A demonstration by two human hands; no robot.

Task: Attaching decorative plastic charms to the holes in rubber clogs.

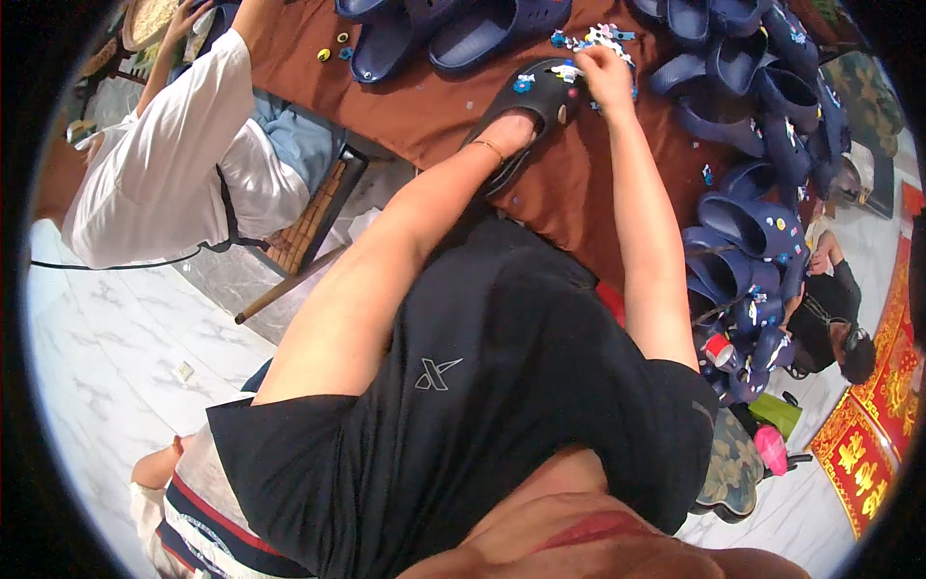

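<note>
Left hand sits inside the black clog, its fingers hidden, so I cannot tell whether they are spread or closed; the right hand is just beside the clog's toe, fingers bent down and drawn together, though whether they pinch anything is too small to tell. The black clog rests on a brown cloth, a blue flower charm and a pink charm on its upper. Just beyond its toe lies a heap of small charms, partly behind the right hand. Large navy clogs lie close on the far side of the black clog, and a pile of navy clogs crowds the cloth to its right. Well to its left is a co-worker in a white shirt, near a slatted chair. The left forearm slants up and rightward to the black clog, a thin bracelet at the wrist; the right forearm reaches nearly straight forward on the clog's right, the wrist bent inward toward the toe.
</note>
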